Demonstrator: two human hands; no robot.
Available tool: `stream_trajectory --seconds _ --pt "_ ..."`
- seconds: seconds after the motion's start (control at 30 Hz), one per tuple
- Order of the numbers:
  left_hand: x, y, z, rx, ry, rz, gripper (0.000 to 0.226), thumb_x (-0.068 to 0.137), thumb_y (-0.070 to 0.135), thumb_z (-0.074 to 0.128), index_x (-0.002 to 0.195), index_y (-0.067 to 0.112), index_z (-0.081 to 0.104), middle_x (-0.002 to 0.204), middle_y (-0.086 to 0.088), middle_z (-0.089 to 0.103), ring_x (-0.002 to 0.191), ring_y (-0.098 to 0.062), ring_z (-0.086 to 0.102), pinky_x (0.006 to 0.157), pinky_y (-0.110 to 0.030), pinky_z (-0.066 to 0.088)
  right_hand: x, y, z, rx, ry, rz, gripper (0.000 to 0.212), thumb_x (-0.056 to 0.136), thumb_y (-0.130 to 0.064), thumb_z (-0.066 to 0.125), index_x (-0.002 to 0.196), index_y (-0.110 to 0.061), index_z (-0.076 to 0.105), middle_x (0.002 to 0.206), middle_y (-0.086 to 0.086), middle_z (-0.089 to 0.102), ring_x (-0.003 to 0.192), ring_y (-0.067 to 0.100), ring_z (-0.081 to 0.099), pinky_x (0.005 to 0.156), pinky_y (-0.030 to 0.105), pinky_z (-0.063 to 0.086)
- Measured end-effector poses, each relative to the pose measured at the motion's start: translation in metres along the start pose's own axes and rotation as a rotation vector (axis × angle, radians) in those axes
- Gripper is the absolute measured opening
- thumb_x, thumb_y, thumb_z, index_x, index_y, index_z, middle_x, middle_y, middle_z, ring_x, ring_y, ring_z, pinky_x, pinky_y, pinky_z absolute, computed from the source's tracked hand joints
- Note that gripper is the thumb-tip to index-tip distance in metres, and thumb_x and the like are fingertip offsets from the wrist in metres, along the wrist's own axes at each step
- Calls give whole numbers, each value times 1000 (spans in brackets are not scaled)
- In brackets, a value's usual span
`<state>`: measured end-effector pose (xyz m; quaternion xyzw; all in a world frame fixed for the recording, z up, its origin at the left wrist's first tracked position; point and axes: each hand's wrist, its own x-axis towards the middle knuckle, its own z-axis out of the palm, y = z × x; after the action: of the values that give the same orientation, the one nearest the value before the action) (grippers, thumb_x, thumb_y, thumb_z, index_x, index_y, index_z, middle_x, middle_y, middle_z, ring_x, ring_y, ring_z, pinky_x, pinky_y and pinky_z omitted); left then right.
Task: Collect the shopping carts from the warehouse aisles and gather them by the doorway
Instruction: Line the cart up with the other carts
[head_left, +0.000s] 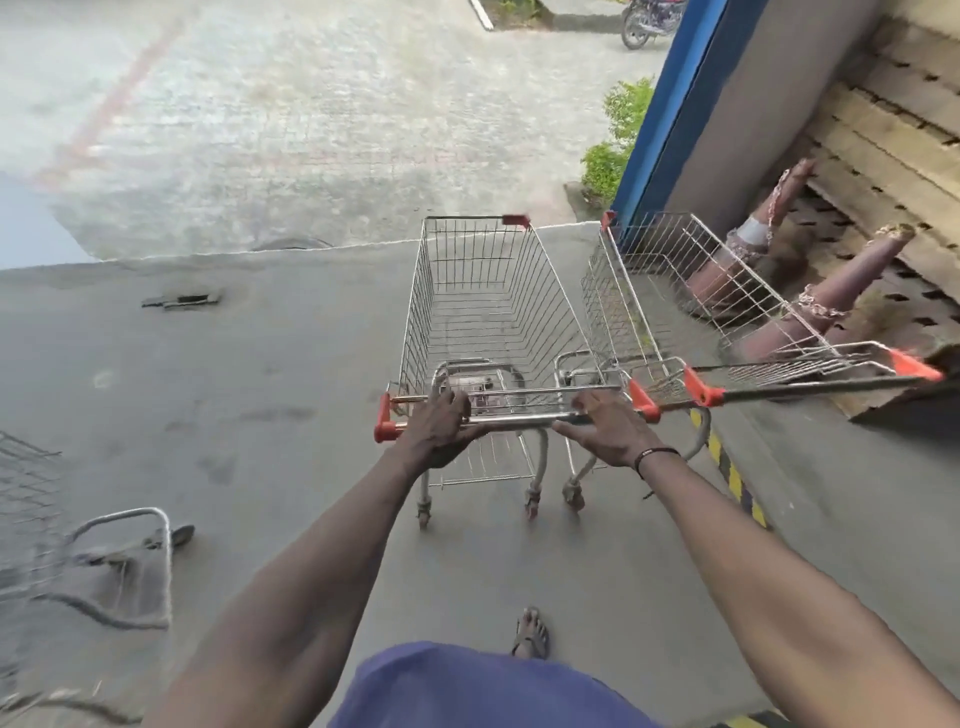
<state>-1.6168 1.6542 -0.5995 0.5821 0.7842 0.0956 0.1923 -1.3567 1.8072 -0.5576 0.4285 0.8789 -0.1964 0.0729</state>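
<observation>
Item: wire shopping cart (483, 306), empty, standing on grey concrete floor (260, 364) at an open doorway. Left hand (441, 426) gripped the handle bar (519, 420) near its left red end cap, fingers curled over the top. Right hand (605, 428) lay on the same bar near its right end, fingers wrapped partly round it, a dark wristband (655, 456) on that wrist. Long axis of the cart ran away from the person, its nose toward the floor's outer edge and the paved yard (311, 114) beyond. Second cart (691, 291) stood just right of the first, angled rightward, handles nearly touching. Right of the second cart: blue door frame (670, 109), two toppled cones (810, 296), wooden pallets (893, 135). Left of the first cart: open floor, then a blurred third cart (93, 561) at the near left edge.
</observation>
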Motion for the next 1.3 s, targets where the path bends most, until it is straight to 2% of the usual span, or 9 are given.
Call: stream_trajectory --seconds 0.1,0.27,0.37,0.6,0.8,0.97,1.03,1.2,1.3 --pt "11 6 -1 11 -65 -75 71 98 74 44 121 8 58 131 -20 59 122 -39 54 105 -53 45 35 23 3 -59 -44 -66 99 76 -104 30 122 -23 65 121 3 67 109 21 59 99 48 54" --pt "16 2 0 60 -175 -211 80 90 85 46 117 11 56 131 -16 63 122 -34 56 98 -51 47 65 29 -3 -106 -220 -111 75 81 -103 34 95 -35 62 97 -1 69 94 26 66 88 45 56" --pt "21 3 -8 87 -205 -238 84 87 89 48 117 11 60 131 -16 64 121 -35 58 100 -49 45 65 27 -7 -132 -279 -134 54 91 -92 38 69 -42 36 72 -2 52 82 26 58 85 47 56" --pt "37 -16 -2 187 -248 -299 105 65 112 24 62 13 58 66 -2 63 66 -20 60 78 -43 45 74 24 -8 -188 -195 -181 60 91 -89 41 69 -40 16 61 -6 38 75 26 51 71 40 48" --pt "60 -30 -18 172 -177 -252 98 70 107 30 55 12 48 61 -5 59 65 -25 60 70 -40 40 91 2 -29 -239 -200 -199 56 102 -77 42 72 -39 12 63 -5 38 83 22 47 73 37 37" --pt "78 -51 -36 160 -154 -252 91 82 99 36 58 12 46 63 -6 60 69 -25 64 99 -44 46 126 -10 -21 -284 -189 -153 58 96 -86 36 69 -39 16 64 -5 46 76 25 49 89 49 51" --pt "86 -63 -43 157 -145 -243 92 81 100 36 56 12 46 61 -6 59 67 -25 63 100 -48 49 146 -12 -15 -307 -166 -145 65 87 -95 27 63 -35 29 65 -2 51 67 22 51 84 46 53" --pt "101 -96 -58 187 -115 -280 101 72 109 24 54 13 50 63 -3 65 71 -21 65 121 -58 14 187 -28 -4 -317 -119 -144 88 76 -104 16 57 -24 46 62 -3 55 59 19 54 69 38 51" --pt "109 -122 -64 165 -122 -299 104 67 112 19 52 14 52 61 -2 64 68 -20 63 123 -59 14 205 -49 -4 -309 -118 -157 80 83 -99 27 57 -25 43 61 -3 52 63 23 56 67 37 46"
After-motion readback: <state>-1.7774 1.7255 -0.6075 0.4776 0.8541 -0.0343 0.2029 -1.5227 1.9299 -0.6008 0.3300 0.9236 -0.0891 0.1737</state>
